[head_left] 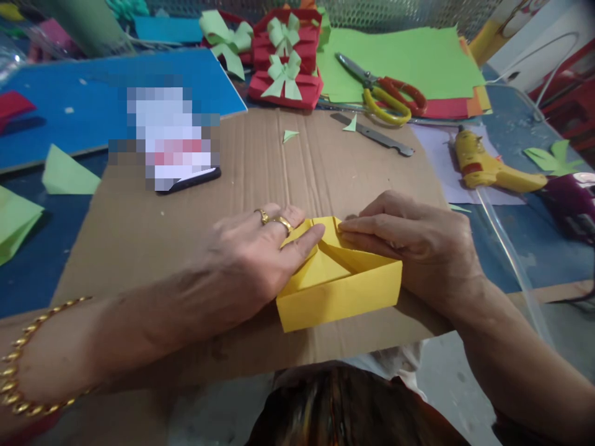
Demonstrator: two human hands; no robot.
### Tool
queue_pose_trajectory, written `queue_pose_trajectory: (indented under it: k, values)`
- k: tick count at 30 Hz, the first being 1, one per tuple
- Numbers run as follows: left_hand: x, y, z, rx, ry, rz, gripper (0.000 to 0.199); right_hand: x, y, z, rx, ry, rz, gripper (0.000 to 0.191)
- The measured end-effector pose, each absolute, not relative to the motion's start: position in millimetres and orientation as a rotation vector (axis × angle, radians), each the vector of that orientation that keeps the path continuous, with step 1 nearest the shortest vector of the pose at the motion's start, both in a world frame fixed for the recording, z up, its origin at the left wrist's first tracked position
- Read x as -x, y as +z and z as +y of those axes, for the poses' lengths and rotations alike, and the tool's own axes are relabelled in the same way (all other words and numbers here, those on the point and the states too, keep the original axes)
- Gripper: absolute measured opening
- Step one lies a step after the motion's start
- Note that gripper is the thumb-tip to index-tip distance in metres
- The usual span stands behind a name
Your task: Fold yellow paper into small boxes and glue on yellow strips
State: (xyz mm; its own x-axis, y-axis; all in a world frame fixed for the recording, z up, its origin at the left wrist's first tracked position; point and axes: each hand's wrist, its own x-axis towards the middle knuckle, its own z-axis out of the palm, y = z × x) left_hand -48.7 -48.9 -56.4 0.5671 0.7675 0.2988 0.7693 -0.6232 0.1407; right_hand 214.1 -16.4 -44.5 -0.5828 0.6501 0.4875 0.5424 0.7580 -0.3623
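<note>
Over the brown cardboard sheet [149,235], between the 2 hands: 1 folded yellow paper box [339,303], open side up; left hand [253,254], wearing 2 gold-coloured rings [282,223], pinching the box's far-left part between thumb and fingers; right hand [418,238] pinching the right end of its far wall between thumb and fingertips; beyond the left hand, 1 smartphone [171,130], screen pixelated, any writing unreadable; farther off, 1 metal blade [385,140]; 1 pair of scissors [369,78], handles 1 red, 1 yellow; at right, 1 yellow hot glue gun [478,162], markings too small to read.
</note>
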Motion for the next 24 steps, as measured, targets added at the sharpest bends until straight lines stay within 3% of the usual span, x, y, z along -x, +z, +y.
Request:
queue_pose_trajectory:
  k: [24]
  values:
    - [49.5, -55.1, -48.5, 2.762, -0.511, -1.353, 0.035, -217.0, -37.9, -19.2, 0.9, 0.116, -2.463, 0.024]
